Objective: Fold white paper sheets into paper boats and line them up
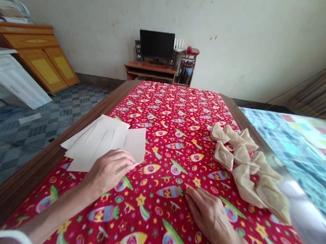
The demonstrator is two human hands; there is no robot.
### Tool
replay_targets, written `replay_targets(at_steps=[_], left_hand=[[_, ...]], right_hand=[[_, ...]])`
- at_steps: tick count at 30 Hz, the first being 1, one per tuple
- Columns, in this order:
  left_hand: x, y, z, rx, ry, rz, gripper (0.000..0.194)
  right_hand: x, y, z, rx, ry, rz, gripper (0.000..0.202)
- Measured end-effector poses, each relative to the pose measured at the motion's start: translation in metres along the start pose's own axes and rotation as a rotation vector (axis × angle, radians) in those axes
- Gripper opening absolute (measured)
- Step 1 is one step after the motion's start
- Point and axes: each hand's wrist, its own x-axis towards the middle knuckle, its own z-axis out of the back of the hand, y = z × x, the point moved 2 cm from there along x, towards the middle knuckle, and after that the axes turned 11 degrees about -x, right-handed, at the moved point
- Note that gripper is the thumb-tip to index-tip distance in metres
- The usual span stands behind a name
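My left hand (113,168) pinches the near right corner of a pale paper sheet (136,142) between thumb and fingers. That sheet lies over a fanned stack of similar sheets (99,140) on the left of the table. My right hand (207,211) rests palm down on the red patterned cloth (165,122), fingers lying together on the fabric with nothing visible in them. To its right sits a group of several folded paper ingots (244,155), cream coloured and boat shaped, some leaning against each other.
The wooden table edge (98,107) runs along the cloth's left side. A bed with a blue and checked cover (295,143) adjoins on the right. Beyond the table stand a monitor (156,45) with speakers and a red telephone (193,50). Cabinets (43,54) stand at the left.
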Motion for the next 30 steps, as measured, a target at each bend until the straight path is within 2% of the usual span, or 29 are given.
replay_targets(at_steps=[3,7,11,13,17,26,30], left_hand=[[0.006,-0.011,-0.022,0.007,0.073,-0.044,0.012],[-0.003,-0.006,-0.038,-0.023,0.17,-0.009,0.004],[-0.018,0.006,-0.032,-0.013,0.233,0.072,0.033],[-0.023,0.009,-0.028,0.003,0.23,0.084,0.04],[-0.026,0.01,-0.023,0.009,0.18,0.065,0.035],[-0.026,0.015,-0.025,-0.015,0.134,-0.003,0.022],[-0.025,0.007,-0.028,0.006,0.107,0.004,0.01]], right_hand=[[0.0,0.0,0.001,-0.005,-0.001,0.0,0.015],[-0.001,0.0,0.001,-0.002,0.015,-0.001,0.015],[-0.001,-0.001,-0.001,-0.002,0.014,-0.001,0.016],[-0.001,-0.001,-0.001,0.0,0.009,0.003,0.016],[-0.001,-0.002,-0.001,0.003,0.014,-0.007,0.015],[0.001,0.0,0.001,-0.02,0.005,-0.01,0.017],[0.001,0.0,0.002,-0.014,0.002,-0.013,0.016]])
